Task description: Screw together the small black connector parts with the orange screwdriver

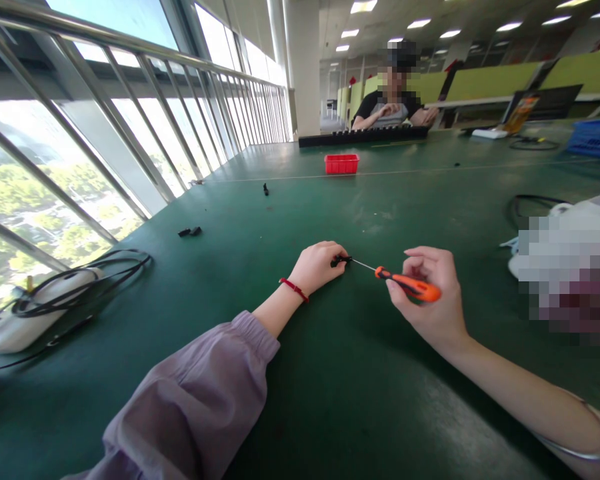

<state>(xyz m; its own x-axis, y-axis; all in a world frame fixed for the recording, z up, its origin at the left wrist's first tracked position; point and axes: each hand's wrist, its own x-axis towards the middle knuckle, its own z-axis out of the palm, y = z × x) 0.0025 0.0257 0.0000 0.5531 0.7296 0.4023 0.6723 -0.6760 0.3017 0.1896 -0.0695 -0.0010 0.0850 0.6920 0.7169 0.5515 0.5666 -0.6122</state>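
Observation:
My left hand (321,264) rests at the middle of the green table, its fingers closed on a small black part (339,261) whose exact kind I cannot make out. My right hand (433,290), to the right, grips an orange and black screwdriver (415,287) between thumb and fingers. The screwdriver's thin metal shaft runs leftward, and its tip meets the black part or lies right beside it. Most of the part is covered by my left fingers.
A red basket (341,165) stands farther back on the table (220,267). Small black pieces (190,232) lie to the left, near a white device with black cables (45,307). Behind a long black strip (365,136) sits another person. A blue basket (595,138) is far right.

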